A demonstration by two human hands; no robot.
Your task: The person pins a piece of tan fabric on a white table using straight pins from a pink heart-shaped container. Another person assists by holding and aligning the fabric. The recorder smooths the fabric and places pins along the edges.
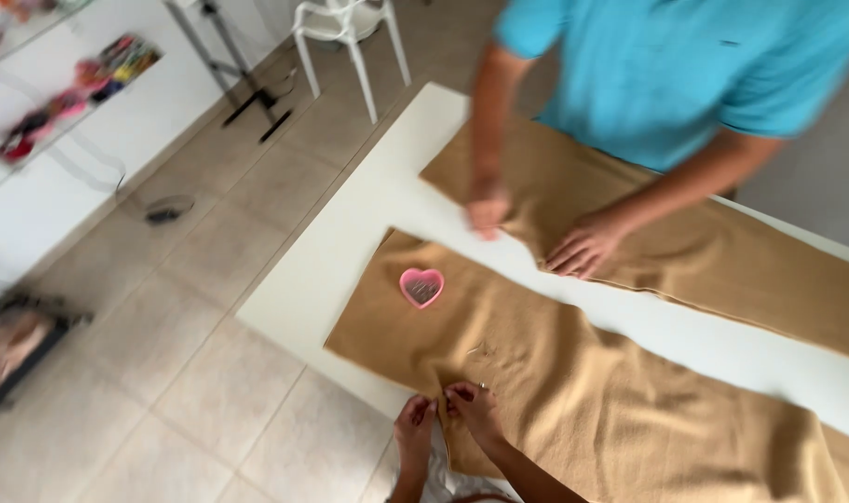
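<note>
Both hands, left hand [415,427] and right hand [473,407], pinch the tan fabric [573,391] edge between them.

Tan cloth [592,401] at lower centre looks matt, soft, a bit fuzzy w/ loose folds; second tan cloth piece [722,251] at upper right has same finish. Table top [350,242] is smooth matt white. Pink heart-shaped dish [421,287], centre-left, is glossy plastic. Floor tiles [163,391] at lower left are smooth beige w/ slight sheen. Chair [350,37] at top is white plastic.
</note>
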